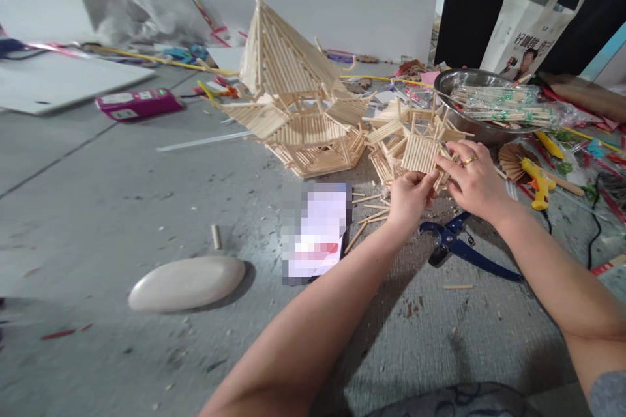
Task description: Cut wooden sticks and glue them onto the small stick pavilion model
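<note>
Stick panel [419, 154], slatted near upright, lies just beyond left hand [409, 197], which pinches its lower corner; right hand [473, 176] alongside, closure unclear.

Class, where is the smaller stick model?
The smaller model is right of centre in the head view, touching both hands, just right of the larger model.

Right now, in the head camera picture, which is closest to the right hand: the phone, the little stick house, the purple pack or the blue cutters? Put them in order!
From the right hand:
1. Little stick house, at its fingertips.
2. Blue cutters, just below it in the picture.
3. Phone, off to the left.
4. Purple pack, far left.
</note>
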{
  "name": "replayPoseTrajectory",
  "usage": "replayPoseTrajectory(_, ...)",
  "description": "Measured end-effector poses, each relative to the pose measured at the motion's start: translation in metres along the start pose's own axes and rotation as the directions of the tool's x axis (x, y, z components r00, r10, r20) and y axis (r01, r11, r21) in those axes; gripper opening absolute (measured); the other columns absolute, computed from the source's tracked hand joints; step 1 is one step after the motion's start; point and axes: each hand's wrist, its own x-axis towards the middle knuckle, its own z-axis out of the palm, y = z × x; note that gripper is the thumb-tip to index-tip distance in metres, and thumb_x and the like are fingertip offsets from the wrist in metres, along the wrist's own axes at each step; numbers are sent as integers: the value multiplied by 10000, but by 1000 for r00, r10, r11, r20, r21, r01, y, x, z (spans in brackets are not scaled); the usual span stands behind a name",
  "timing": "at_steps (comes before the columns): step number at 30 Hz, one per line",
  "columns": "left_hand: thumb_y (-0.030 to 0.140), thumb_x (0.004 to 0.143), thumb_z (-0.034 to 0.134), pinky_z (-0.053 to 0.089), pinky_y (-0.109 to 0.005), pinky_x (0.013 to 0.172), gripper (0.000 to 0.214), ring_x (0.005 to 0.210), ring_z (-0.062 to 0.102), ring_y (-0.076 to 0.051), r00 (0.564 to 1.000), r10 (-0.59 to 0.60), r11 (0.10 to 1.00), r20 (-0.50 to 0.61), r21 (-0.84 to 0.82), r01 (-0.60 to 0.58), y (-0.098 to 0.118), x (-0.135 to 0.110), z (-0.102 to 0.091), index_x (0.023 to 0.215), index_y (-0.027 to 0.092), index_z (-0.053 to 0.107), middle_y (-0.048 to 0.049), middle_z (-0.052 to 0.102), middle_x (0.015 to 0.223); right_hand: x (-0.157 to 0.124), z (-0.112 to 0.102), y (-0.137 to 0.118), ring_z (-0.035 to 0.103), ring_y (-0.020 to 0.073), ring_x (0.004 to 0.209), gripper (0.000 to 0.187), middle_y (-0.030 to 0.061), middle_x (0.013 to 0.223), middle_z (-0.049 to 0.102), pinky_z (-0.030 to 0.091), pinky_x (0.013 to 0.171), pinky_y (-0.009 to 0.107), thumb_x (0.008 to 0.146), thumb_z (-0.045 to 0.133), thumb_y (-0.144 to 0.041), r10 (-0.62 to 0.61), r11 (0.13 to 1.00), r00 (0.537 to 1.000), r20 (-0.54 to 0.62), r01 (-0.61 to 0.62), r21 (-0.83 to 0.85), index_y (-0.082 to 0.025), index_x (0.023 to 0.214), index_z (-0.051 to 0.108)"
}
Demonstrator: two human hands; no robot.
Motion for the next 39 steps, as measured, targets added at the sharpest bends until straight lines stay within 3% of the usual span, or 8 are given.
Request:
replayPoseTrajectory(9, 379, 647, 667, 304, -167, 357, 262, 342, 396, -30, 996, 2, 999, 87, 43, -6, 4, 1, -9, 641, 132, 579, 40, 523, 458, -1, 3, 3, 382, 276, 1121, 450, 112, 1183, 439, 367, 937, 481, 722, 482, -134, -21, 999, 1000, -18, 21, 35, -219, 1164, 496)
replayPoseTrajectory(19, 377, 689, 618, 299, -163, 355, 281, 351, 398, -40, 998, 51, 979, 28, 194, -55, 3, 3, -9, 543, 143, 566, 24, 526, 432, -2, 3, 0, 400, 275, 1126, 463, 135, 1182, 451, 397, 926, 497, 734, 448, -99, -16, 995, 999, -29, 18, 102, -200, 1185, 479)
replayPoseTrajectory(39, 431, 669, 629, 305, -173, 353, 306, 335, 402, -43, 1000, 25, 983, -6, 180, -24, 0, 5, -9, 593, 138, 581, 31, 535, 449, -2, 6, -1, 467, 265, 1058, 455, 129, 1112, 528, 440, 873, 472, 755, 433, -130, 33, 995, 999, 0, -33, 93, -189, 1202, 491)
